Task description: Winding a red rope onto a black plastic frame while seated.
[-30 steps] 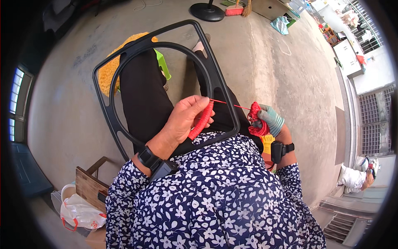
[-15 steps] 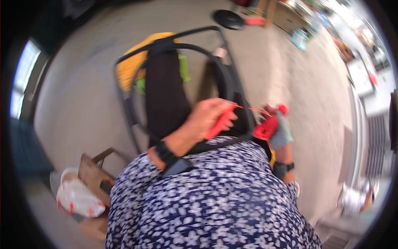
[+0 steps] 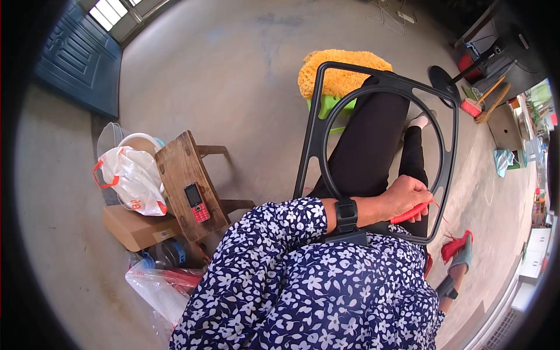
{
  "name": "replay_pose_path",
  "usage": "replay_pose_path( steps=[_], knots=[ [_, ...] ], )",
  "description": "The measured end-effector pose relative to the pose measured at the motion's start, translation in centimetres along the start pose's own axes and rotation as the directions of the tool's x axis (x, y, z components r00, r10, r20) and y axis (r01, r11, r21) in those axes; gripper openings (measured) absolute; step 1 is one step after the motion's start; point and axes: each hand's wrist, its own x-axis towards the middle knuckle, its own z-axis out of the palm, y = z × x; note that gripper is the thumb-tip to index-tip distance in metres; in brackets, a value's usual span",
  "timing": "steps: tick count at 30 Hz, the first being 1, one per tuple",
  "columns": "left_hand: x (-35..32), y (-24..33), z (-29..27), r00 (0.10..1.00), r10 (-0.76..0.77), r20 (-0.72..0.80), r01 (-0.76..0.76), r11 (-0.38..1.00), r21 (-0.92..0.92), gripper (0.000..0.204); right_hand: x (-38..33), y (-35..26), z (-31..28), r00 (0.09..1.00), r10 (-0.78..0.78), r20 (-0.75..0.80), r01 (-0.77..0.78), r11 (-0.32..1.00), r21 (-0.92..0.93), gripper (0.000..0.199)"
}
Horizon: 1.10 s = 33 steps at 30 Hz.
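My left hand is closed around a narrow red piece that looks wound or corded. It is beside the lower right of a black plastic frame with a round ring inside, lying over my lap. A thin red strand leaves the fingers towards my right side. Out there, past the frame, my right hand, in a grey-green glove, grips a bundle of red yarn. Its fingers are mostly hidden by the yarn.
To the left, a wooden stool carries a red-and-black phone. Near it are a white plastic bag and a cardboard box. A yellow shaggy cushion sits beyond the frame. Far right stand a black fan and brooms.
My view has swung left, so hands and frame appear further right, and the stool shows fully. The red strand, straight between my hands before, now looks slacker. Both hands keep their hold.
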Motion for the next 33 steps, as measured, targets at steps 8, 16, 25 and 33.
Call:
replay_pose_path(
  steps=[8,16,25,33],
  knots=[
    [0.8,-0.1,0.3,0.998,-0.015,0.061,0.008,0.995,0.101,0.024,-6.6,-3.4,17.8,0.877,-0.387,0.285,0.480,0.680,-0.554,0.033],
    [0.9,-0.9,0.0,0.982,-0.145,0.121,0.146,0.989,-0.001,0.025,-15.7,-3.6,25.0,0.894,0.019,0.447,-0.050,0.997,0.057,0.034],
    [1.6,-2.1,0.2,0.994,-0.075,0.084,0.089,0.978,-0.189,0.017,-17.3,-7.0,29.6,0.532,0.075,0.843,-0.505,0.828,0.245,0.051],
    [2.3,-1.7,-0.4,0.985,0.095,-0.146,-0.056,0.965,0.255,0.015,-18.9,-5.3,25.7,0.786,0.112,0.608,-0.112,0.993,-0.038,0.048]
  ],
)
